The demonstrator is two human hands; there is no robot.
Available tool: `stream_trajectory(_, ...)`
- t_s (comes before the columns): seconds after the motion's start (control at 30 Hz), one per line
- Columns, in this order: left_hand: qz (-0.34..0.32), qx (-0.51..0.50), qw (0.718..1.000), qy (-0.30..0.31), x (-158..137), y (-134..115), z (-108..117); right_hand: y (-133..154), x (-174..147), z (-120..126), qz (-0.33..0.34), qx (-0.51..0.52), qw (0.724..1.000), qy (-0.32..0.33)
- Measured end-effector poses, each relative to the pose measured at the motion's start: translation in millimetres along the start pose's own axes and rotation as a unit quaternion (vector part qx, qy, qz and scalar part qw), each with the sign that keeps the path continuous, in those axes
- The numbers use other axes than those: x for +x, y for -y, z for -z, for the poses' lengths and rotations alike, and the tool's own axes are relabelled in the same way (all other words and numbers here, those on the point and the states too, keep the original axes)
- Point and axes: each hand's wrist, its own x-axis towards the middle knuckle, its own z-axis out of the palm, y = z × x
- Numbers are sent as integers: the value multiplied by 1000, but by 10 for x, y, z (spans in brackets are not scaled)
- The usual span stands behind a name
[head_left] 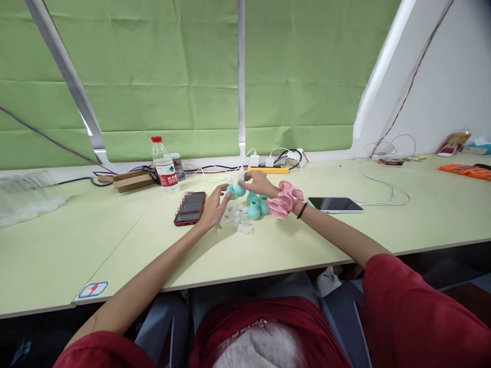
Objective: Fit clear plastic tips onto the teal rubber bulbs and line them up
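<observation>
Small teal squeeze bulbs with round bodies and short necks stand in a group on the table. My left hand (211,208) has its thumb and fingertips closed at one teal bulb (230,191), topped with a clear nozzle. Just right of it, my right hand (260,183) pinches another teal bulb (240,189), also with a clear tip pointing up. Other bulbs, including a nearer one (253,211) with an open neck, stand below my right hand. Loose clear plastic pieces (245,228) lie between my wrists, beside small white round parts (244,209).
A dark phone in a red case (191,208) lies left of my left hand; another phone (335,205) lies to the right. Behind are a water bottle (164,166), a can (177,166), a cardboard tray (134,181) and a yellow power strip (268,169) with cables. Orange items (466,170) lie far right.
</observation>
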Motion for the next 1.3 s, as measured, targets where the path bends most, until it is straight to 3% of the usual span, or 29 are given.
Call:
stream_trajectory(0.13,-33,-61,996,-64,-10,-150,100,266,-146,180,63,60,988,-125)
stream_trajectory(0.27,-72,-123,988,-56,-86,-300,95,465,-534,208,64,141,986,-57)
stream_trajectory(0.43,-77,-165,983,-17,-121,-341,40,440,-811,42,24,161,986,-39)
stream_trajectory(0.7,16,-221,972,75,-66,-313,59,337,-805,-18,-3,196,981,-13)
stream_trajectory(0.87,62,-249,965,43,-73,-298,32,344,-820,-29,-16,191,981,-21)
stream_trajectory(0.97,60,-242,968,28,-74,-282,26,360,-825,-16,-5,180,984,-12)
stream_trajectory(1.17,31,-212,975,62,-75,-323,60,354,-846,-5,11,162,987,-8)
stream_trajectory(1.3,6,-148,988,35,-114,-370,31,331,-860,-29,23,142,989,-22)
